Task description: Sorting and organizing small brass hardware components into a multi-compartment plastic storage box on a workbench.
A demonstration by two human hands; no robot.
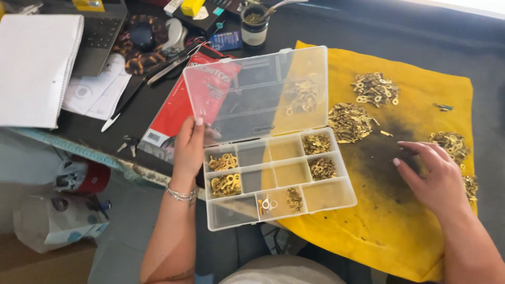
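My left hand [188, 150] grips the left edge of a clear plastic compartment box [336, 199], near its hinge, with the lid [247, 84] standing open. Several compartments hold small brass terminals [226, 184]. My right hand [432, 176] hovers flat with fingers spread over the stained yellow cloth [389, 226], right of the box, holding nothing. On the cloth lie piles of brass parts: one pile of flat pieces [350, 122] just beyond the box, a pile of ring terminals [374, 88] farther back, and another pile [450, 144] by my right fingertips.
A red packet [176, 113] lies under the lid on the dark table. Behind are a glass jar with a tool in it [254, 23], pliers [168, 66], a spiral notebook [34, 66] and a laptop [100, 39]. Bags [63, 221] sit on the floor at left.
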